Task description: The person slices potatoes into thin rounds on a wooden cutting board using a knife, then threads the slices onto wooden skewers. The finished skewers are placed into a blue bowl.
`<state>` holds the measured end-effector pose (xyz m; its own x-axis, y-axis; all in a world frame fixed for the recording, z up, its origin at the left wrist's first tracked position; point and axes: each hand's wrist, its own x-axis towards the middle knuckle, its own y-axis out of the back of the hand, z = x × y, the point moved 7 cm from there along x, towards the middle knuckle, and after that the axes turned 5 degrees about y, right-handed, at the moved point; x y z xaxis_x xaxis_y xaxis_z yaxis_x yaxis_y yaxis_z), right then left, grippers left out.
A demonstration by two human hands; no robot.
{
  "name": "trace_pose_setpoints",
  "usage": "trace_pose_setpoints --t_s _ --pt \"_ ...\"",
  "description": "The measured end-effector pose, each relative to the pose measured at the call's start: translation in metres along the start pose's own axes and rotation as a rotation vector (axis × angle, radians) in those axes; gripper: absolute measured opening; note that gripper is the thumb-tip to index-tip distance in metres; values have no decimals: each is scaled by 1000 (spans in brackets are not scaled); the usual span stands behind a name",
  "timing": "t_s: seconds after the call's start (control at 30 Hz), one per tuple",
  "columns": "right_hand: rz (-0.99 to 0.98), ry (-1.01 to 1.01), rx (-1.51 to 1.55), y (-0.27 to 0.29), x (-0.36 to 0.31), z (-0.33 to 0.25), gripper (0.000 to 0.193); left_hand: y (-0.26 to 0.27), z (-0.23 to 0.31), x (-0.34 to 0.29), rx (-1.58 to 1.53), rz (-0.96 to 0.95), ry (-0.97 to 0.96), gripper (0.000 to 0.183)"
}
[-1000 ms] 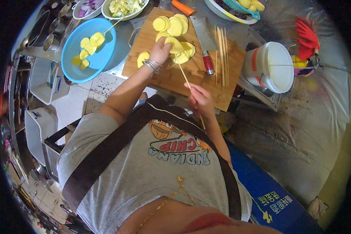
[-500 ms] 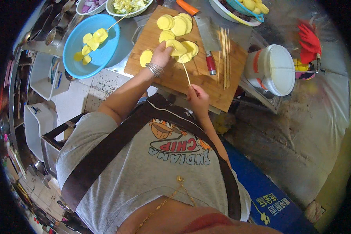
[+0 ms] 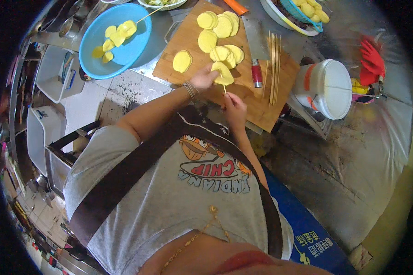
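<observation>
My left hand [image 3: 205, 78] pinches a yellow potato slice [image 3: 223, 74] above the near edge of a wooden cutting board [image 3: 195, 27]. Just nearer to me, my right hand [image 3: 235, 107] grips a thin wooden skewer [image 3: 225, 89], a short stretch of which shows below the slice. Whether its tip passes through the slice I cannot tell. Beyond my hands lie several overlapping potato slices [image 3: 208, 41], and one pile [image 3: 182, 61] sits apart at the board's left. A red-handled cleaver [image 3: 257, 73] and several bare skewers [image 3: 274, 68] lie on the right.
At the left stands a blue basin [image 3: 89, 64] holding skewered potato slices [image 3: 118, 37]. A white bucket [image 3: 337, 89] is right of the board, near a red glove [image 3: 371, 59]. Peeled potatoes [image 3: 313, 9] fill a basket at the far right, and an orange carrot [image 3: 236, 6] lies behind the board.
My left hand has come toward me with the potato slice, closer to my right hand, so less of the skewer shows between them. The whole view has shifted slightly.
</observation>
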<state>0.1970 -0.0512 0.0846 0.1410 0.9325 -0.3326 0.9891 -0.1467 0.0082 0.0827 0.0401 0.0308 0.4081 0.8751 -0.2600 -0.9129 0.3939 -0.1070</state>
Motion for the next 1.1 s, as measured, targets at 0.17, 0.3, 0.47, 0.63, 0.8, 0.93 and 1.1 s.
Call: trace_pose_setpoints --t_s 0.17,0.3,0.47,0.63,0.8,0.93,1.1 --pt "-134 -315 415 -10 1 16 14 -18 17 -20 -394 -346 33 24" --pt "-61 -76 -8 9 0 -3 13 88 64 -29 1061 550 -204 29" --pt "-90 -135 -100 12 -16 -4 16 149 29 -21 1105 361 252 55" --pt "-216 -161 -124 -9 -28 -7 18 145 43 -18 572 324 137 38" --pt "-350 -104 -144 -28 -36 -17 18 122 32 -2 -278 420 229 22" --pt "-348 -68 -140 -29 -40 -19 17 119 31 7 -356 501 112 21" --pt "-301 -56 -188 -25 -40 -17 18 104 26 3 -153 480 259 18"
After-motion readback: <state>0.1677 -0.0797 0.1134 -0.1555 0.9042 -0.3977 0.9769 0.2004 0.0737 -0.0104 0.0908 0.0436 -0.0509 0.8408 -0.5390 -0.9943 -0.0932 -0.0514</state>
